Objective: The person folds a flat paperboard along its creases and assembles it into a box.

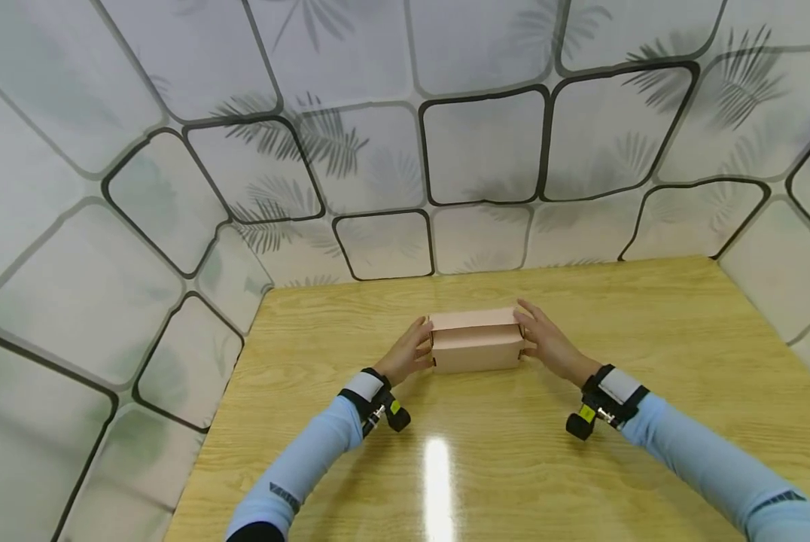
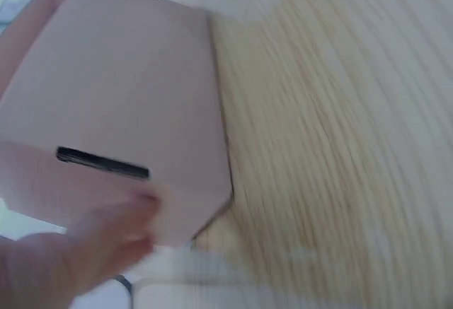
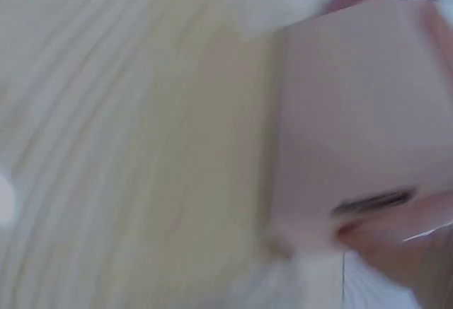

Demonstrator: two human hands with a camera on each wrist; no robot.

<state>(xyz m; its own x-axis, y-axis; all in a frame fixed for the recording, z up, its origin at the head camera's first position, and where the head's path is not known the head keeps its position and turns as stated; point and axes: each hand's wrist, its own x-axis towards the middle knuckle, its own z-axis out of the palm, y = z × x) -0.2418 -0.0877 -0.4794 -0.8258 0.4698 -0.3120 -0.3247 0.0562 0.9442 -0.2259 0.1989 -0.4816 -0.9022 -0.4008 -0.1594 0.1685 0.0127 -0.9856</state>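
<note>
A pale pink cardboard box (image 1: 478,358) lies on the wooden table, its long side toward me and a recessed strip between its rear top edge and front panel. At the box's left end is my left hand (image 1: 407,354), fingers bent against it; the left wrist view has the thumb (image 2: 117,228) below a dark slot (image 2: 102,162). My right hand (image 1: 552,345) holds the opposite end, fingers over the upper corner and thumb lower down. A similar dark slot (image 3: 375,201) shows in the blurred right wrist view. The box's underside is hidden.
The light wooden table (image 1: 351,467) extends around the box, with a bright reflection near its front. Behind and to the left, patterned curtain-like walls (image 1: 378,165) meet the table edges. A camera hangs below each wrist strap (image 1: 397,415).
</note>
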